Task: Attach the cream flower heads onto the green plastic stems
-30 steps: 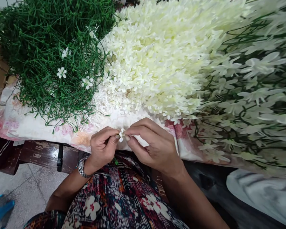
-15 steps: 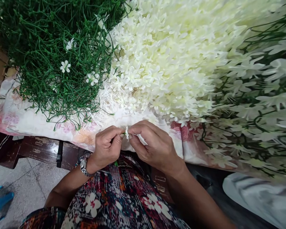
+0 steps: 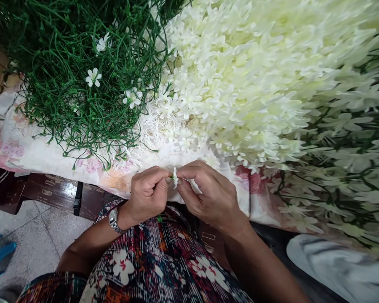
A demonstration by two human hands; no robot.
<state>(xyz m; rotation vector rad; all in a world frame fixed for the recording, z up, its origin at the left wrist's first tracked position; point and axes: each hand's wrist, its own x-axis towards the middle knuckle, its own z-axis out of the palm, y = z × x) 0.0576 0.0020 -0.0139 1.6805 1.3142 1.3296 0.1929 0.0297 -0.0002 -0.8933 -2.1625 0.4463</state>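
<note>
Between my hands, in the head view, is a small white artificial flower (image 3: 175, 177), seen edge-on. My left hand (image 3: 150, 189) pinches the green artificial stem just behind the bloom; most of that stem is hidden by the fingers. From the other side, my right hand (image 3: 210, 193) has thumb and forefinger closed at the face of the flower. Whether a tiny stamen is in that pinch is too small to tell. A bit of green stem tip (image 3: 159, 218) shows below my left hand, over the patterned clothing.
Green artificial stems (image 3: 91, 105) are heaped at the left with a few white blooms among them. A large pile of white blossoms (image 3: 233, 84) fills the middle. Thin white strands (image 3: 151, 126) lie between. Finished-looking flower sprays (image 3: 344, 168) lie right, on floral cloth (image 3: 94, 176).
The view has shifted slightly, so hands and piles sit a little differently in it. Both hands keep the same pinch at the white flower.
</note>
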